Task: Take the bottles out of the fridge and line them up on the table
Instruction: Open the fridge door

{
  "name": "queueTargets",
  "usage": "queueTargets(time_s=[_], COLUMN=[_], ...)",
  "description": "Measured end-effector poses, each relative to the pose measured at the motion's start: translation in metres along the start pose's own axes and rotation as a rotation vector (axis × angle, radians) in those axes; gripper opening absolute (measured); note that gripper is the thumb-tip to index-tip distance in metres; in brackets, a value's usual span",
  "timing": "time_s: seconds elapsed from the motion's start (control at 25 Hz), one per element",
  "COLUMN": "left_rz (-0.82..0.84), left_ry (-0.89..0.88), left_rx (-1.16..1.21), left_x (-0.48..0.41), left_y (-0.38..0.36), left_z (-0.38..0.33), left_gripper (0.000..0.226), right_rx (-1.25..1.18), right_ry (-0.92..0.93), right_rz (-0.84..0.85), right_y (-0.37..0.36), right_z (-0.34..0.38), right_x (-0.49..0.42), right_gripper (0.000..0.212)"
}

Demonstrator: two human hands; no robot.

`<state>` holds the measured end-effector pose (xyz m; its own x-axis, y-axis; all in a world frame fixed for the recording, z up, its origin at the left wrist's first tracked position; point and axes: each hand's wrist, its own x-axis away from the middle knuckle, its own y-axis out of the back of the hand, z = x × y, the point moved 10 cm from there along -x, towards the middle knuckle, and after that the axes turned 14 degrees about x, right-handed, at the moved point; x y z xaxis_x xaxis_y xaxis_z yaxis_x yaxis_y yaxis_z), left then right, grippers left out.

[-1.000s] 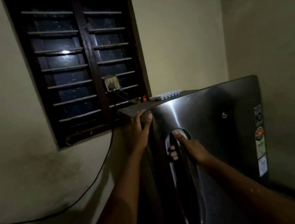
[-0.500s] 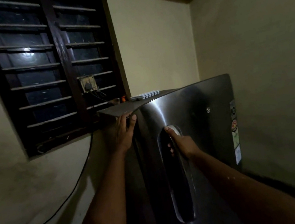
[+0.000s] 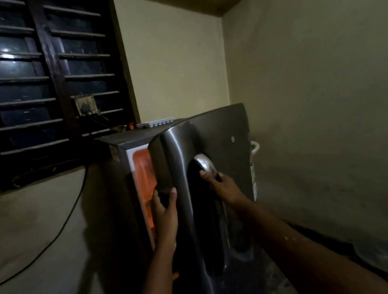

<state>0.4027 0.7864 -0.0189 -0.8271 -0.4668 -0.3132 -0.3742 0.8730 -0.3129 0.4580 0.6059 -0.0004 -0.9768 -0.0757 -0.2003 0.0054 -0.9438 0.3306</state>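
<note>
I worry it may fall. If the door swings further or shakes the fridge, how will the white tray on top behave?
The white tray looks thin and plastic, so probably light and easily nudged. It lies flat on the fridge top, so tipping seems unlikely, though sliding on that smooth surface seems possible. It sits back from the door, so the swing probably misses it.

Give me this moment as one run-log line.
stage: opening fridge | fridge door: ajar, orange glow inside | left hand: gripping door edge | right hand: on door handle | bottles: not visible

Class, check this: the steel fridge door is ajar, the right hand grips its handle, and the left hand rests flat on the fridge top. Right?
Not quite. The head view shows the left hand gripping the open edge of the steel fridge door, not resting on top. The rest holds: the right hand grips the handle.
</note>
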Motion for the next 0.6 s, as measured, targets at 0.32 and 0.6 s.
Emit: queueTargets(time_s=[0.32, 0.6], left_rz=[0.107, 0.548], left_ry=[0.009, 0.005], left_rx=[0.106, 0.153], left_x=[0.097, 0.192], left_y=[-0.082, -0.199], left_z=[0.013, 0.025], left_gripper=[0.058, 0.055], right_rx=[-0.072, 0.056], right_ry=[0.040, -0.160], right_rz=[-0.266, -0.407], right_y=[0.098, 0.168], right_z=[-0.071, -0.151], right_x=[0.096, 0.155], right_gripper=[0.050, 0.082])
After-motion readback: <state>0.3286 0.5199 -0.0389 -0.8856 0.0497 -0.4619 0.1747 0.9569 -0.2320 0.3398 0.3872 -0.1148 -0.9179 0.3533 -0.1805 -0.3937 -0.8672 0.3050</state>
